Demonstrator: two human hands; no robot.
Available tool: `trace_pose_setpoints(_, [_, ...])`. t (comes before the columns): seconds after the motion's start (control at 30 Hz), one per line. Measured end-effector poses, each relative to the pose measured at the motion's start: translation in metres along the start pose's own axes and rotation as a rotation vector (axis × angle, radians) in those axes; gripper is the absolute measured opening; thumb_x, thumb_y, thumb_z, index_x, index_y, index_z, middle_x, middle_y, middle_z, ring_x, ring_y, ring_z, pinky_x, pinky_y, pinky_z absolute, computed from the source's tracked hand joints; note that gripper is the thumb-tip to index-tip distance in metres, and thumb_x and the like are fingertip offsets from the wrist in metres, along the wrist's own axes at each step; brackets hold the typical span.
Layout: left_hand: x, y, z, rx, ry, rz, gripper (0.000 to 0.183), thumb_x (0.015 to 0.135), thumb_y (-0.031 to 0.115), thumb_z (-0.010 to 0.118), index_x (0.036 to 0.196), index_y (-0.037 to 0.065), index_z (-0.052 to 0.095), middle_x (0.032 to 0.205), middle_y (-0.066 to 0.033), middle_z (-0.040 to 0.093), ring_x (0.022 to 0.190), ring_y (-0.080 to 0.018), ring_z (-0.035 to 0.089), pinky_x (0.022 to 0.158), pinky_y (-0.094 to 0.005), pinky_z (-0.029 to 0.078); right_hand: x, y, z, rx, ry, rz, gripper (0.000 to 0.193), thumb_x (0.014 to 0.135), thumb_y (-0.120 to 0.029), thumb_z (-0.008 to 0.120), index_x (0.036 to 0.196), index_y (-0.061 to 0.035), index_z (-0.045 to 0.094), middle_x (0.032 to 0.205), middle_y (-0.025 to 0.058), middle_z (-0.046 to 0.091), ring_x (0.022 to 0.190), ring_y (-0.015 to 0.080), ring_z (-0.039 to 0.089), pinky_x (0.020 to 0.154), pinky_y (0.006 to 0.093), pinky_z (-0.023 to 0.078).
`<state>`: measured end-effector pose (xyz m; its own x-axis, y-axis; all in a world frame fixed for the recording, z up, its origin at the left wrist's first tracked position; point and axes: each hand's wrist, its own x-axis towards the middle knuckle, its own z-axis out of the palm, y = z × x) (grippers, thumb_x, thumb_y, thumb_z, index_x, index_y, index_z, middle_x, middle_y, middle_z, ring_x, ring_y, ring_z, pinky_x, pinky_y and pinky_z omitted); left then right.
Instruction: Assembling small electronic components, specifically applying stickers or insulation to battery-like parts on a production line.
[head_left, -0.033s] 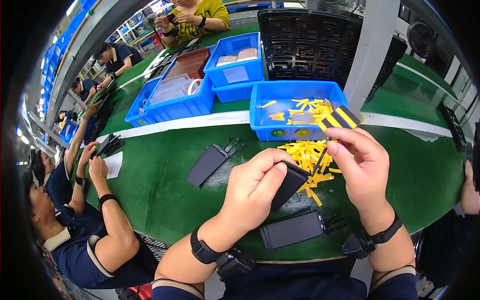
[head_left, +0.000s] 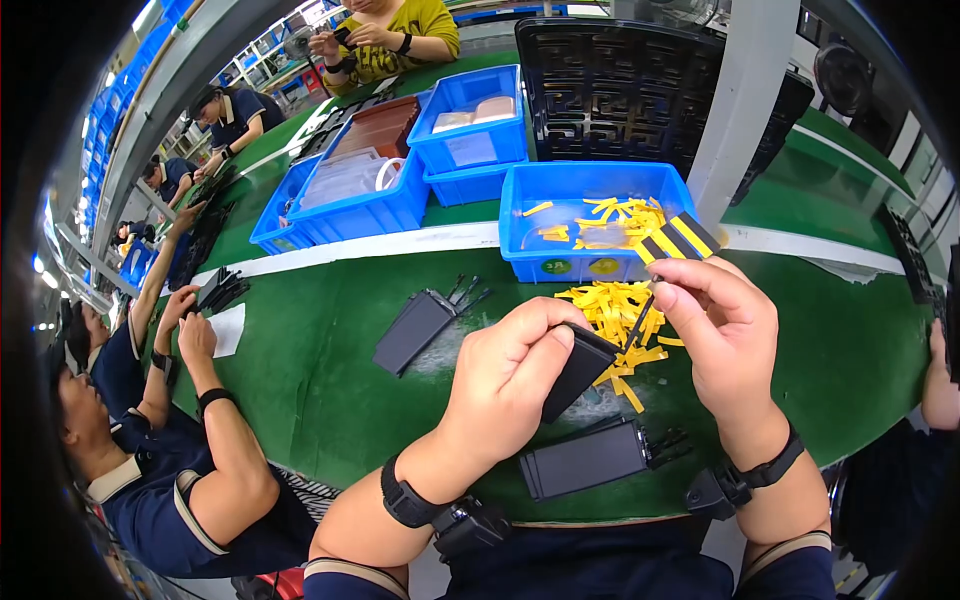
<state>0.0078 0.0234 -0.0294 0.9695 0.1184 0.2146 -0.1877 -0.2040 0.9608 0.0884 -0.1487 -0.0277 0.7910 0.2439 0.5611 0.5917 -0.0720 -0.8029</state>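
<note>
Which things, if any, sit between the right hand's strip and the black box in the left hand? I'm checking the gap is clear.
Nothing visible does. The right hand holds the black-and-yellow strip just above the black box gripped by the left hand; the yellow strips lie behind on the table.

Factory assembly line, likely electronics. Long green-topped workbench [head_left: 330,380] with a white stripe along it. Blue plastic parts bins [head_left: 590,225] hold yellow strips [head_left: 615,310] and other stock. Black flat modules [head_left: 412,330] lie on the bench. Several seated workers [head_left: 150,440] in dark uniforms with wrist straps; far shelving blurred, possibly more bins.
</note>
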Motion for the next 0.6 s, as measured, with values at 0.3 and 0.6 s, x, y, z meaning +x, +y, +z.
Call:
trace_pose_setpoints(0.3, [-0.001, -0.002, 0.001, 0.013, 0.016, 0.019, 0.016, 0.089, 0.006, 0.046, 0.093, -0.002, 0.059, 0.087, -0.0037, 0.061, 0.079, -0.0083, 0.055, 0.072, -0.0220, 0.044, 0.000, 0.004, 0.004, 0.446, -0.077, 0.358, 0.013, 0.084, -0.007, 0.062, 0.093, 0.0022, 0.064, 0.074, 0.0049, 0.063, 0.067, 0.0090, 0.059, 0.066, 0.0237, 0.049])
trace_pose_setpoints(0.6, [0.001, -0.004, 0.001, 0.027, -0.002, 0.008, 0.016, 0.089, 0.007, 0.046, 0.094, -0.001, 0.059, 0.087, -0.0028, 0.060, 0.079, -0.0076, 0.055, 0.072, -0.0217, 0.044, 0.001, 0.000, 0.002, 0.465, -0.042, 0.333, 0.016, 0.082, -0.007, 0.064, 0.095, 0.0021, 0.066, 0.075, 0.0052, 0.062, 0.068, 0.0105, 0.057, 0.062, 0.0221, 0.045])
